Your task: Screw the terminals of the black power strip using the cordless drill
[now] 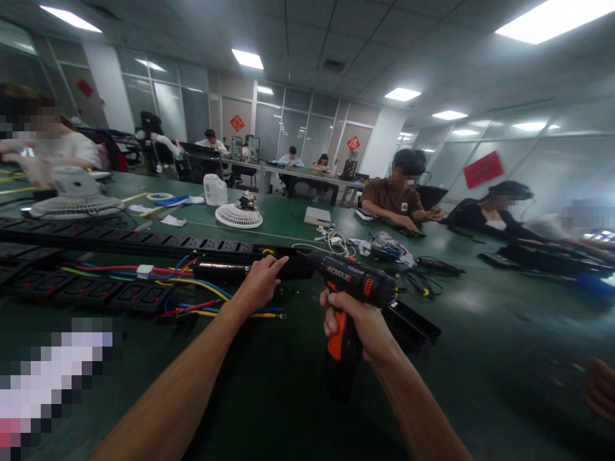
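Note:
My right hand (353, 310) is wrapped round the grip of a black and orange cordless drill (358, 278). The drill points left, its tip close to the end of a long black power strip (225, 272). My left hand (262, 278) bears down on that strip near the tip, its index finger stretched along the strip and the other fingers partly hidden. Red, blue and yellow-green wires (206, 288) with metal lugs run out beside my left wrist. Whether the drill tip touches a screw is too small to tell.
More power strips with sockets (129, 294) lie at the left. Black plastic pieces (413, 323) are right of the drill. Behind are tangled cables (336, 240), a white fan grille (239, 216) and a white jug (215, 190). Co-workers sit round the green table (471, 307); another person's hand (600, 390) shows at the right edge.

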`<state>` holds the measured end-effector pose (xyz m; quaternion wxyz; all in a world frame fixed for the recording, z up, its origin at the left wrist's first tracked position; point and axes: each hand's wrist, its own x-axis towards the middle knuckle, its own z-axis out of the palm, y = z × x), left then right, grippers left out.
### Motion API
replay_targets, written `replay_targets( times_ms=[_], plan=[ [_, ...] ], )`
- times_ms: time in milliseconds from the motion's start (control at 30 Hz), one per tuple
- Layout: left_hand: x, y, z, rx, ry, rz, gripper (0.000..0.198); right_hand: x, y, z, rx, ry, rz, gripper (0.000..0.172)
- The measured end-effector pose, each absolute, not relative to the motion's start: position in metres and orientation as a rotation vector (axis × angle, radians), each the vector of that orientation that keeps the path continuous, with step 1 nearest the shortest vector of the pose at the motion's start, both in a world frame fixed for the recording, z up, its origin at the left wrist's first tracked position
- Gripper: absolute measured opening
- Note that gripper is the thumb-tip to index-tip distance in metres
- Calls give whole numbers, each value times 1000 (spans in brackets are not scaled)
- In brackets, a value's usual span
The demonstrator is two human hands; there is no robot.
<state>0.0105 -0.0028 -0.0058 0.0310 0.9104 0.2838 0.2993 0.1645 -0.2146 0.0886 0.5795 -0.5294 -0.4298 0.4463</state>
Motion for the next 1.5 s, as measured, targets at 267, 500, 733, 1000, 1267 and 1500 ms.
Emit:
replay_targets(
  times_ms=[267, 500, 733, 1000, 1267, 1500],
  plan=[
    [17, 2, -7, 2671, 1124, 845, 45, 162, -218, 87, -1286, -1052, 1138, 20],
    [13, -4, -1, 2699, 1175, 739, 67, 164, -217, 84, -1360, -1159, 1117, 22],
    [17, 1, -2, 2660, 1232, 720, 63, 159, -220, 88, -1452, -1279, 1125, 26],
    [15, 7, -4, 2625, 1148, 709, 52, 157, -221, 87, -1562, -1392, 1043, 26],
    [17, 7, -4, 2589, 1128, 681, 57, 156, -218, 87, -1577, -1352, 1063, 26],
    [17, 6, -4, 2595, 1103, 690, 65, 155, -215, 84, -1566, -1321, 1076, 28]
  ],
)
